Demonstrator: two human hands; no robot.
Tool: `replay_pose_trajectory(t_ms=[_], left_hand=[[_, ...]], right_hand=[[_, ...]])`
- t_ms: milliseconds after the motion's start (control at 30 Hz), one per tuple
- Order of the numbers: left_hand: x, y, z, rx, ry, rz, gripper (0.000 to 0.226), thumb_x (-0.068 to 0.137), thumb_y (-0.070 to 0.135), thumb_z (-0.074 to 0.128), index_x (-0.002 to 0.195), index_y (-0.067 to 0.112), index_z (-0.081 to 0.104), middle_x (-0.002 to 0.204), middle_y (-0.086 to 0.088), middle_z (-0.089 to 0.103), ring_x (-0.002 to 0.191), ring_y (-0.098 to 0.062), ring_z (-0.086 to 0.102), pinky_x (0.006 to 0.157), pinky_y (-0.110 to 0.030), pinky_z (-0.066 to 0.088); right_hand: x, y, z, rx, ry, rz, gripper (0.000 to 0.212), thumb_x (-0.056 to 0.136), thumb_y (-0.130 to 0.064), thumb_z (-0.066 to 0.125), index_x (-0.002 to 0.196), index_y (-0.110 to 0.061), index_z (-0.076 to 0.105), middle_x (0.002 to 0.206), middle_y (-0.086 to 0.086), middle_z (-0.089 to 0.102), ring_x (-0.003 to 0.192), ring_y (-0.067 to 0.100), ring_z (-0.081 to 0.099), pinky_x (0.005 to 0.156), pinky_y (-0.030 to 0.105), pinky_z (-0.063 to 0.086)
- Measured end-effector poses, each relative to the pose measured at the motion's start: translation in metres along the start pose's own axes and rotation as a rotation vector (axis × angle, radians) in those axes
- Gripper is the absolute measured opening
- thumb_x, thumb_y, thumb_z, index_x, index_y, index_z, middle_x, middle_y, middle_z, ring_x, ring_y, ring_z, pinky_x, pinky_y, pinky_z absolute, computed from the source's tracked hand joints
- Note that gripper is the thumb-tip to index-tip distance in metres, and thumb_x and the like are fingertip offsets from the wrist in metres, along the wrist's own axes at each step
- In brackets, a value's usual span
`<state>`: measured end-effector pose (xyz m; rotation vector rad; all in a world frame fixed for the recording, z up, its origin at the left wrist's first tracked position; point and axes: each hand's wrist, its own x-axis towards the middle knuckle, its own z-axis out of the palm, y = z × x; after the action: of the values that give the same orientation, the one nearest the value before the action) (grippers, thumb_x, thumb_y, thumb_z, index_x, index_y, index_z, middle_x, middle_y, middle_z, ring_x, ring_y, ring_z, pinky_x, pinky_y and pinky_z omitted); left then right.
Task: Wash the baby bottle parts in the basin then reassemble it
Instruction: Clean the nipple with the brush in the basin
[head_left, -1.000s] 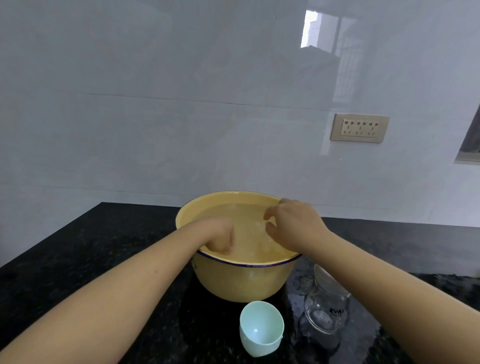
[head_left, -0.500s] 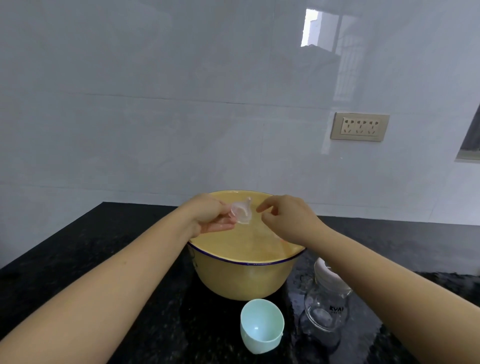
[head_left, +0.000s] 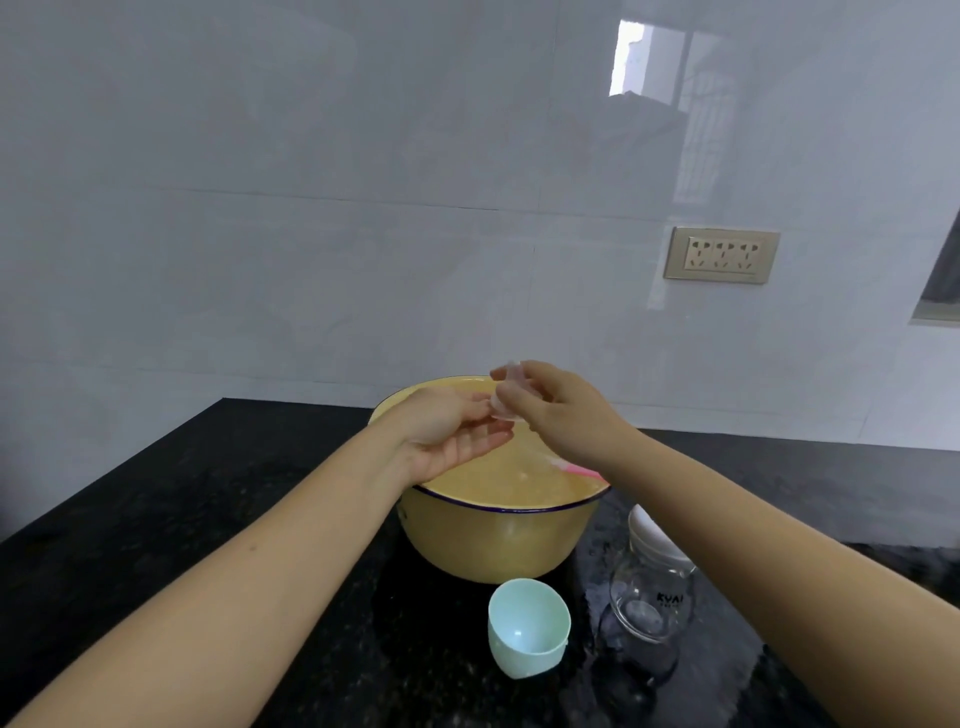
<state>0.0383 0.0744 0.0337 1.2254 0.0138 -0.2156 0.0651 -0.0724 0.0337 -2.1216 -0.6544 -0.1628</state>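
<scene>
Pinching the wet clear teat (head_left: 504, 408) above the yellow basin (head_left: 498, 540), the right hand (head_left: 558, 418) might let it slip back into the water. Left hand (head_left: 447, 441) sits open underneath, fingers (head_left: 485, 449) straight, holding nothing. Count: one teat, one basin, one mint cap (head_left: 527, 626), one glass bottle (head_left: 652, 608) on the worktop (head_left: 208, 519).

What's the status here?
Right hand pinches clear silicone nipple above yellow enamel basin. Left hand palm up, close by. Nothing blocking.
</scene>
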Motion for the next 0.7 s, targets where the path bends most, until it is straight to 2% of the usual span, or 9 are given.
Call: replay_pose_trajectory(t_ms=[100,200,233,300,333,433,500,600,700], left_hand=[[-0.005,-0.004,0.001,0.237,0.132,0.099,0.016,0.094,0.008,0.055,0.109,0.002,0.058,0.093,-0.009,0.067,0.078,-0.014,0.065,0.066,-0.022,0.059],[-0.007,-0.005,-0.003,0.532,0.334,0.275,0.022,0.088,0.015,0.063,0.109,0.010,0.058,0.102,-0.009,0.064,0.085,-0.014,0.064,0.069,-0.027,0.059],[-0.009,-0.005,-0.004,0.586,0.354,0.318,0.019,0.088,0.016,0.063,0.107,0.011,0.059,0.103,-0.008,0.063,0.087,-0.014,0.063,0.069,-0.027,0.059],[-0.015,-0.006,-0.005,0.666,0.355,0.362,0.012,0.087,0.016,0.063,0.099,0.015,0.061,0.102,-0.006,0.063,0.089,-0.013,0.061,0.066,-0.026,0.058],[-0.017,-0.006,-0.005,0.712,0.345,0.370,0.009,0.087,0.016,0.063,0.095,0.017,0.061,0.101,-0.004,0.063,0.089,-0.012,0.061,0.065,-0.024,0.058],[-0.025,-0.008,-0.003,0.851,0.305,0.385,0.005,0.087,0.015,0.062,0.091,0.018,0.064,0.095,0.005,0.063,0.088,-0.008,0.060,0.065,-0.022,0.057],[-0.031,-0.010,-0.001,0.900,0.297,0.398,0.007,0.087,0.016,0.061,0.091,0.017,0.066,0.092,0.008,0.063,0.088,-0.011,0.062,0.070,-0.027,0.059],[-0.039,-0.014,0.000,0.987,0.279,0.405,0.007,0.085,0.017,0.062,0.090,0.016,0.066,0.093,0.008,0.065,0.086,-0.018,0.066,0.076,-0.038,0.059],[-0.046,-0.022,0.000,0.992,0.242,0.427,0.005,0.083,0.016,0.065,0.087,0.017,0.067,0.087,0.008,0.067,0.078,-0.012,0.066,0.074,-0.029,0.059]], right_hand=[[-0.003,-0.002,-0.001,-0.068,0.033,-0.038,0.026,0.095,-0.036,0.047,0.104,-0.017,0.063,0.092,0.006,0.066,0.089,0.021,0.061,0.080,0.038,0.048],[-0.006,-0.001,-0.002,-0.138,0.006,-0.032,0.023,0.097,-0.035,0.043,0.093,-0.018,0.057,0.083,-0.011,0.058,0.078,0.009,0.056,0.069,0.029,0.043],[-0.006,0.000,-0.002,-0.154,-0.006,-0.024,0.022,0.098,-0.033,0.041,0.092,-0.017,0.055,0.083,-0.013,0.057,0.079,0.012,0.057,0.070,0.029,0.044],[-0.008,0.001,-0.002,-0.197,-0.041,-0.012,0.026,0.100,-0.030,0.036,0.095,-0.012,0.054,0.081,-0.016,0.056,0.079,0.016,0.057,0.071,0.030,0.044],[-0.008,0.001,-0.002,-0.233,-0.056,-0.020,0.027,0.101,-0.028,0.034,0.094,-0.010,0.054,0.078,-0.017,0.054,0.076,0.013,0.054,0.068,0.024,0.042],[-0.011,0.005,-0.001,-0.373,-0.071,-0.060,0.032,0.103,-0.026,0.030,0.073,-0.020,0.041,0.068,-0.018,0.045,0.064,0.001,0.043,0.055,0.013,0.029],[-0.012,0.008,0.000,-0.404,-0.046,-0.079,0.035,0.103,-0.027,0.030,0.068,-0.024,0.033,0.065,-0.015,0.043,0.060,0.003,0.040,0.054,0.017,0.029],[-0.012,0.014,-0.001,-0.443,0.015,-0.096,0.034,0.102,-0.029,0.031,0.069,-0.022,0.033,0.064,-0.010,0.042,0.063,0.014,0.041,0.060,0.030,0.030],[-0.014,0.016,-0.002,-0.517,0.036,-0.110,0.032,0.102,-0.028,0.033,0.073,-0.015,0.037,0.061,-0.008,0.041,0.061,0.017,0.041,0.058,0.031,0.029]])
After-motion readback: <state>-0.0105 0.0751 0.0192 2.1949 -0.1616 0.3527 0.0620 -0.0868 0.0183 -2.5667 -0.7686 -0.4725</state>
